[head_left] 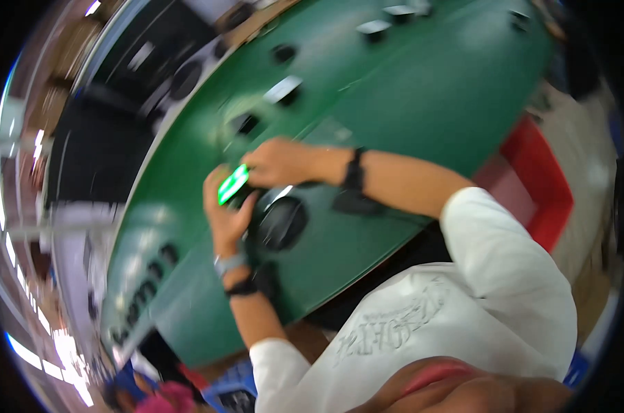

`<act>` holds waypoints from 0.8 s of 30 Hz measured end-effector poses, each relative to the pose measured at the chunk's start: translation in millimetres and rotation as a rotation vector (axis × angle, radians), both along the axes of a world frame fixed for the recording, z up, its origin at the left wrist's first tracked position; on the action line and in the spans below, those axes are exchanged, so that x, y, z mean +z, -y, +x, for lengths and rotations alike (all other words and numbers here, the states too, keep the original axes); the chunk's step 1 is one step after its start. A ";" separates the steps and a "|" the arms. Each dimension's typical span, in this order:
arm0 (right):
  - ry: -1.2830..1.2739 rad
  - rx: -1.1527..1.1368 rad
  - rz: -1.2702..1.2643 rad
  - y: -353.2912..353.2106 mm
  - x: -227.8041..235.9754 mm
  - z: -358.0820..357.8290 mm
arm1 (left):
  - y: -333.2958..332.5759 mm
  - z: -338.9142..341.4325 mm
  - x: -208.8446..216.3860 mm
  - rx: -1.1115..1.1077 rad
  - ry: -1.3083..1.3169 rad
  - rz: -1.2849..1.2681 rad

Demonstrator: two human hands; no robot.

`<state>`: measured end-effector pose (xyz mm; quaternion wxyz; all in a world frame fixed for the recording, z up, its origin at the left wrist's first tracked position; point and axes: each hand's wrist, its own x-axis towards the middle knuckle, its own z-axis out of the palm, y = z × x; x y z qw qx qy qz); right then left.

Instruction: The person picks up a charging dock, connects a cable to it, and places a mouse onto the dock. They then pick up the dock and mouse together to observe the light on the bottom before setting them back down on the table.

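Holding a small bright-green part (233,184), the left hand (226,213) grips it from below while the right hand (277,163) pinches its upper-right end. Its long axis runs lower-left to upper-right, above the green tabletop (422,89), just beside a dark round part (282,221).

Over a green bench (408,103), the left hand (224,213) and the right hand (277,162) meet on a small bright green piece (233,184). A dark round part (281,221) lies just beside them. A red bin (542,186) stands beyond the bench edge. The picture is blurred.
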<state>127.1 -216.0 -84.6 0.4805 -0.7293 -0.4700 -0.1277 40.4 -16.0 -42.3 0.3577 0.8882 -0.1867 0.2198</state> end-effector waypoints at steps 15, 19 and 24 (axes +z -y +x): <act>-0.319 -0.072 0.092 7.8 19.5 -14.7 | -120.6 -25.3 1.8 0.470 -0.266 -0.188; -0.330 0.210 -0.038 11.7 28.0 -14.2 | -200.0 -32.6 -31.7 0.982 -0.235 0.311; -0.367 0.243 -0.043 15.2 23.1 -15.9 | -208.4 -39.9 -29.7 1.113 -0.246 0.520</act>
